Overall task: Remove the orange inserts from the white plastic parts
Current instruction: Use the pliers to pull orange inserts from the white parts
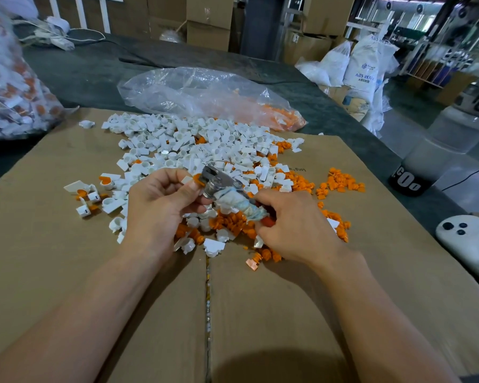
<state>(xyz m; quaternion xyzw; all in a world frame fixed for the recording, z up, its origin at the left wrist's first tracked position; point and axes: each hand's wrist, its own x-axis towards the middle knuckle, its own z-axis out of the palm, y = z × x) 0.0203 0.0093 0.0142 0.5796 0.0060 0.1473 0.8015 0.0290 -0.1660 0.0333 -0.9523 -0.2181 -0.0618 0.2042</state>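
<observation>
Cardboard [67, 272] lies under my fingers [163, 175]. On it, white parts [177, 139] heap just beyond them, orange inserts [343, 183] spread beneath and right; a clear bag [205, 92] rests farther beyond.

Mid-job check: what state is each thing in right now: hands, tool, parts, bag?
Left hand: pinches a small white plastic part, orange insert not yet out.
Right hand: grips cloth-wrapped metal pliers, head at that insert.
Pile of white plastic parts: loose on brown cardboard, many look empty.
Loose orange inserts: pulled out, scattered.
Clear plastic bag: lying on its side, orange pieces inside.
</observation>
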